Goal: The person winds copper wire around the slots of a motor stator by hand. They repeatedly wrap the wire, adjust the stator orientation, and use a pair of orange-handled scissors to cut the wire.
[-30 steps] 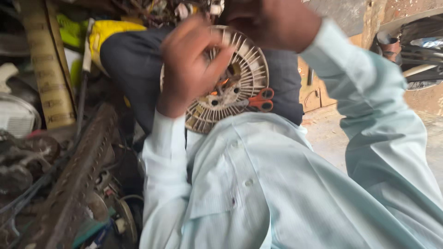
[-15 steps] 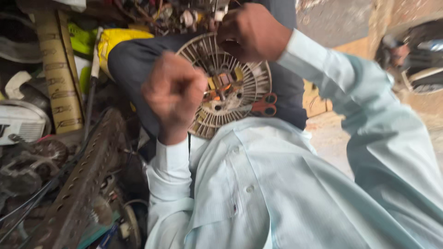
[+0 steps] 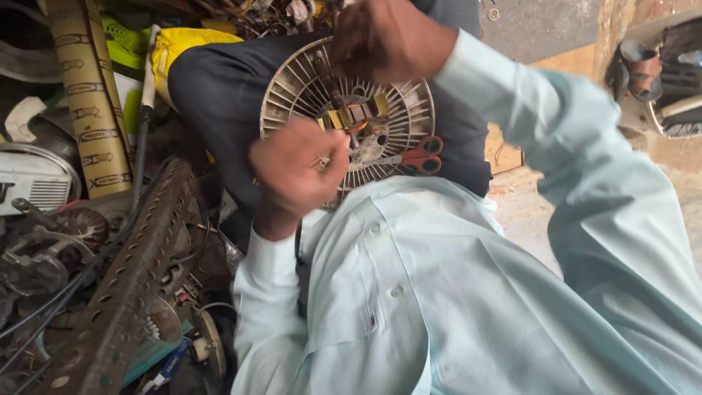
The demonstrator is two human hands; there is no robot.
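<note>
One round slotted fan disc (image 3: pixel 344 110) lies on the lap, with one pair of red-handled scissors (image 3: pixel 417 156) at its right edge. The left hand (image 3: pixel 296 172) is clenched at its lower left rim; the right hand (image 3: pixel 387 36) grips its top edge.

Both hands work at a round finned fan motor (image 3: pixel 351 117): left hand (image 3: pixel 296 172) fisted, right hand (image 3: pixel 391 36) gripping its rim.

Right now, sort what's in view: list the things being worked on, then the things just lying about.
In hand:
- round, cream, ribbed plastic disc with a metal hub, resting on the lap
- left hand, fist over the disc's lower edge
- right hand, on its top rim

Lying about:
- red-handled scissors on the disc
- brown cardboard tube
- perforated rusty metal bar
- yellow bag
</note>
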